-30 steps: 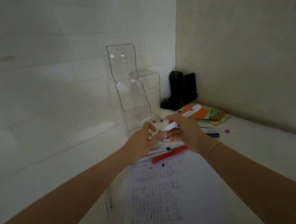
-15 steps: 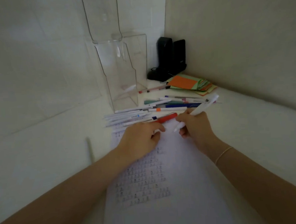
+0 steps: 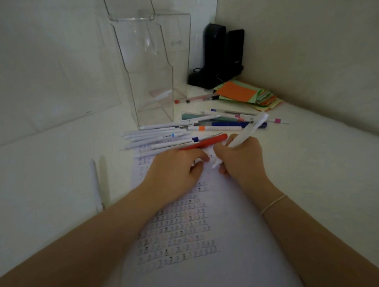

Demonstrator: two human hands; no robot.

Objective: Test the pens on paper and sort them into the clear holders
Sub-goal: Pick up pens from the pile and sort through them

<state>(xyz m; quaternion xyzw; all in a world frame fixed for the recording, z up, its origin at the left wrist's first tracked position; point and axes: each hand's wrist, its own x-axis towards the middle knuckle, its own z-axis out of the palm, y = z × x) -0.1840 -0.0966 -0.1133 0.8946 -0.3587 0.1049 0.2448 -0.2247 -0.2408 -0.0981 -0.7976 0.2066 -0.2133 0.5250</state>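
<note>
My right hand (image 3: 240, 160) grips a white pen (image 3: 251, 129) with its tip down on the sheet of paper (image 3: 214, 272), which carries rows of small test marks. Flat on the upper part of that sheet rests my left hand (image 3: 175, 173), fingers slightly curled, holding nothing. Just beyond both hands lies a red pen (image 3: 208, 141), and behind it a spread of several white and coloured pens (image 3: 161, 136). Two clear holders (image 3: 154, 63) stand at the back, one behind the other, with a pen lying in the front one.
Two pale pens (image 3: 100, 182) lie apart on the white table to the left of the sheet. A stack of orange and green paper notes (image 3: 247, 93) and a black device (image 3: 218, 57) fill the back right corner by the wall.
Both hands came down from in front of the holders to the paper. My left hand now lies flat on the sheet and the white pen's tip has reached the paper.
</note>
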